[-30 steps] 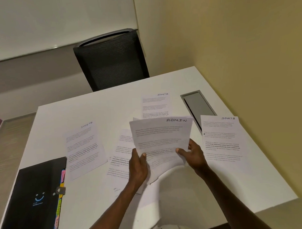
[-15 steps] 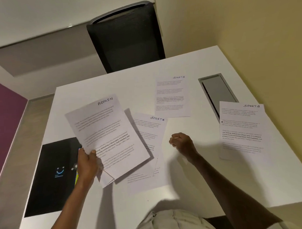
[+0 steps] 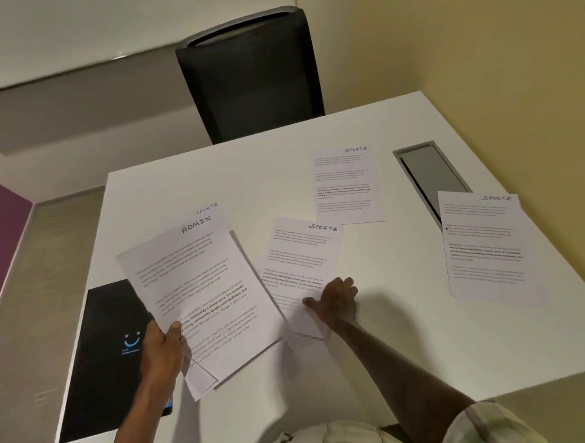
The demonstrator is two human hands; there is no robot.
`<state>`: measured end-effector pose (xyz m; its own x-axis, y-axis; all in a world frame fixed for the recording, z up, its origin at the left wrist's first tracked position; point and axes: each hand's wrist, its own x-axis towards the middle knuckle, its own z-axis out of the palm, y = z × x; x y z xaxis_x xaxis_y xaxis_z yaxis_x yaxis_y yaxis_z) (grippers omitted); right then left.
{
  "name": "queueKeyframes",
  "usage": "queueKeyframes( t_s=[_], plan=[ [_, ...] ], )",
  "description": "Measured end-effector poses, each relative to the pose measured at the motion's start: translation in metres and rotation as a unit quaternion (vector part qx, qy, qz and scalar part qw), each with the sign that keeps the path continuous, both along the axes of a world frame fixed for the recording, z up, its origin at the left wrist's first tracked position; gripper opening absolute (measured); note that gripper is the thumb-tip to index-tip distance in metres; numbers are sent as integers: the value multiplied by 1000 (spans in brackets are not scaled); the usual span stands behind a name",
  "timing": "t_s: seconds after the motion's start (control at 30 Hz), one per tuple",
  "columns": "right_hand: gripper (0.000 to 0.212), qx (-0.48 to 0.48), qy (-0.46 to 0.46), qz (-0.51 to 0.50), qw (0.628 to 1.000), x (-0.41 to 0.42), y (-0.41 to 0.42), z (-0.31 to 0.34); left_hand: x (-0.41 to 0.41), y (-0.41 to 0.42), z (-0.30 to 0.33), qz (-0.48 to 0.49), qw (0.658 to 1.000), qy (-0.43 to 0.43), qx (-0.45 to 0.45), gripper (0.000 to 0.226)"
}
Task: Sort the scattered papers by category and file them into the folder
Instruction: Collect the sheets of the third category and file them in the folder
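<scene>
White table (image 3: 216, 177) bears SPORTS sheets (image 3: 344, 186), black folder (image 3: 103, 344).

- One second ago both hands held the ADMIN sheets (image 3: 200, 290) upright in front of the person; now the left hand (image 3: 163, 351) alone grips them at their lower left edge, carried out to the left over the black folder (image 3: 106, 353) and over a SPORTS sheet (image 3: 208, 208) whose heading peeks out above them;
- The right hand (image 3: 337, 302) let go of the stack; half a second ago it hung curled above the counter (image 3: 388, 344), clear of any paper; now it has come down on the lower right corner of the middle SPORTS sheet (image 3: 302, 254), thumb lying on the page.
</scene>
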<state>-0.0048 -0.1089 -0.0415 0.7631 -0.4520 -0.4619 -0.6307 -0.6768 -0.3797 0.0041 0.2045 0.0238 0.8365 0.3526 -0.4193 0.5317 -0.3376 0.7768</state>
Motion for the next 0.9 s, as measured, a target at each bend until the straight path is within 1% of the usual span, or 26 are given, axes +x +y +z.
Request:
queueKeyframes(
  t_s=[0.07,0.1,0.2,0.27,0.33,0.43,0.57,0.63,0.73,0.83,0.9],
  plan=[
    [85,-52,12,-18,998,5,17,-4,8,23,2,0,1000,-4,-5,14],
    [86,-57,23,-40,997,9,24,-5,12,33,3,-4,1000,-9,-8,13],
    [89,-49,46,-118,991,24,32,-6,28,51,10,-1,999,-21,-26,9],
    [88,-31,56,-162,985,33,33,-9,36,57,12,-25,999,-24,-31,10],
    [85,-17,63,-197,978,38,33,-10,42,62,14,-49,998,-20,-40,12],
    [77,9,77,-237,968,39,32,-11,44,64,20,-86,996,-12,-18,15],
    [67,19,90,-235,968,39,32,-15,44,59,27,-114,993,-22,-4,15],
    [62,10,76,-238,968,43,35,-19,41,53,31,-113,993,-34,-6,15],
    [55,-7,51,-269,962,47,38,-21,39,44,31,-104,994,-36,-16,14],
    [62,-2,46,-245,968,45,36,-24,40,37,28,-94,995,-26,-18,19],
    [64,10,43,-246,968,43,34,-25,39,31,27,-78,996,-20,-31,17]
  ],
)
